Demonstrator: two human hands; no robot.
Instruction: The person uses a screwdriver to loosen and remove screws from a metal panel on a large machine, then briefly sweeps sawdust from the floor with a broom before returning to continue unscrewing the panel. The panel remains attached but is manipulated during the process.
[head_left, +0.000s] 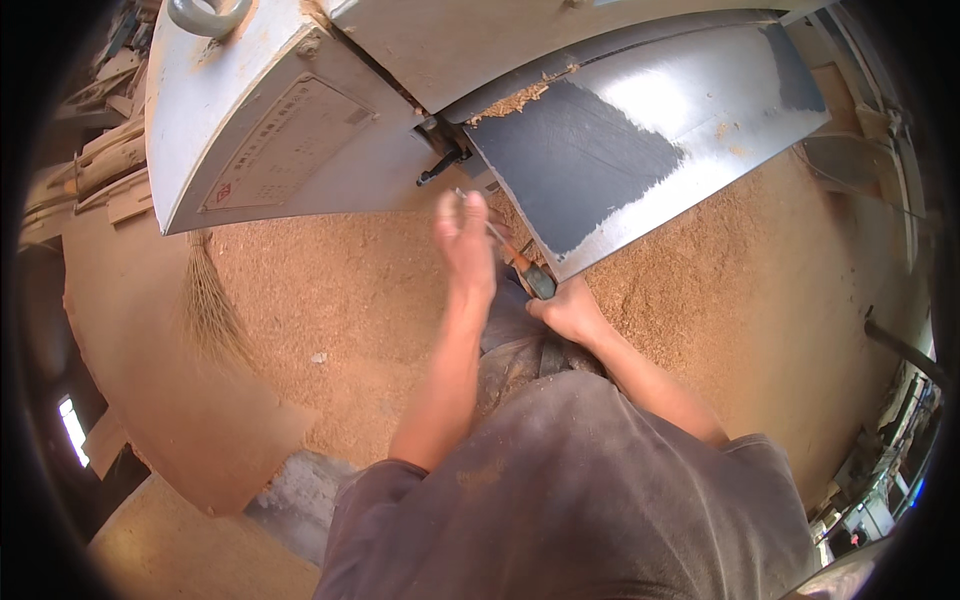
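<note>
My right hand (572,312) is closed around the dark and orange handle of a screwdriver (540,281), close to the near corner of a metal machine table (575,165). The thin shaft points up and left toward my left hand (467,245). That hand is raised beside the shaft, its fingers smeared by motion; whether they grip the shaft's tip cannot be made out. Just above it, a black lever handle (438,168) juts from the gap between the machine's pale housing (300,140) and the table.
Wood shavings (330,290) cover the floor around the machine, and some lie along the table's back edge. A twig broom (208,300) leans at the left. Wood offcuts (115,165) are stacked at the far left. A dark rod (905,352) sticks out at the right.
</note>
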